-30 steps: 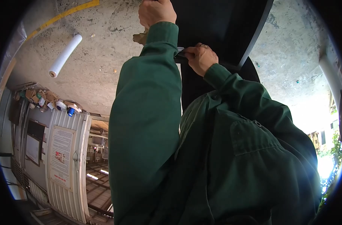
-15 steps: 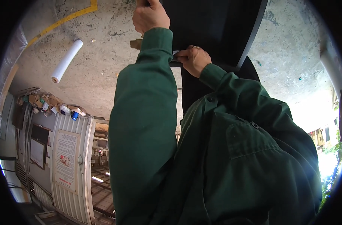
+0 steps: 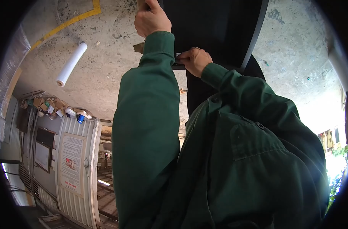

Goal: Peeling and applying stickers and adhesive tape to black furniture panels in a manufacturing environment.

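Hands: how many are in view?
2: the left hand at the picture's top edge, partly cut off; the right hand lower, to its right, at the near edge of the black panel. No other shows.

The only print stands on a pale poster [image 3: 79,147] on the left, fixed to a white ribbed wall [image 3: 78,208]. It carries many rows of small dark lettering, too fine to make out. Midway down is a red-and-white block [image 3: 70,163], its content unclear, and toward the end lower in view runs a bolder red line [image 3: 70,184]. Beside it, further left, a framed whitish board [image 3: 43,155] shows nothing legible.
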{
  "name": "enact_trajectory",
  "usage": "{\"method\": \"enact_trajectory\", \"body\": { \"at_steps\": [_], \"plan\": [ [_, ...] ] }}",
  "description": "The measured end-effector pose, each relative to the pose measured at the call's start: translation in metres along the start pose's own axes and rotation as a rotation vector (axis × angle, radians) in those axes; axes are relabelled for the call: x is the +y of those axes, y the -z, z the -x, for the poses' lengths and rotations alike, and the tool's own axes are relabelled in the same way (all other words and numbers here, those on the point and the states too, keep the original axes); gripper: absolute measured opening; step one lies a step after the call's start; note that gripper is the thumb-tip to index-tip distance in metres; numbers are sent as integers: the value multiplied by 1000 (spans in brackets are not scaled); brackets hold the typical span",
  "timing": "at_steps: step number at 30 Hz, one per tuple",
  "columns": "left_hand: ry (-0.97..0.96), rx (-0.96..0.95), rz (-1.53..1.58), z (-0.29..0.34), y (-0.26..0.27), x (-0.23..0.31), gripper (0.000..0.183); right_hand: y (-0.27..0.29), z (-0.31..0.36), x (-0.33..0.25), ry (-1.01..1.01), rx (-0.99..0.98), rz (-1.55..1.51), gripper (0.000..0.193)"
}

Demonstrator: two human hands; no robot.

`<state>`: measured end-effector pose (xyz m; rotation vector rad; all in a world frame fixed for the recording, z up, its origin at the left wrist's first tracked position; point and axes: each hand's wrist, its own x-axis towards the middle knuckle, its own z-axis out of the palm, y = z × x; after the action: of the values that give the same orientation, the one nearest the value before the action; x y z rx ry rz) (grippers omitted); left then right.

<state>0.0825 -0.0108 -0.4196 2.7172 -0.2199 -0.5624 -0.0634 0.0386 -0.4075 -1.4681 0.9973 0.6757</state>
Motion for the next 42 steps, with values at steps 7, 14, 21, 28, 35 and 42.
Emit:
{"method": "enact_trajectory", "body": {
  "at_steps": [7,14,21,28,35,42],
  "plan": [
    [-20,22,-7,0,4,6,67,-1,9,-5,34,-71,-54,21],
    [-4,-124,273,3,13,8,67,11,-11,9,-56,-174,-200,21],
    [-15,22,-31,-2,-1,-1,66,10,-13,4,-99,-196,-19,24],
    [-44,34,-24,-2,-1,-2,64,18,-19,17,28,-260,-224,23],
    [-59,60,0,-1,-3,-2,63,38,-16,23,-55,-113,-215,24],
    [-7,-53,-64,-2,5,2,65,41,2,18,62,140,-14,21]
  ]
}}
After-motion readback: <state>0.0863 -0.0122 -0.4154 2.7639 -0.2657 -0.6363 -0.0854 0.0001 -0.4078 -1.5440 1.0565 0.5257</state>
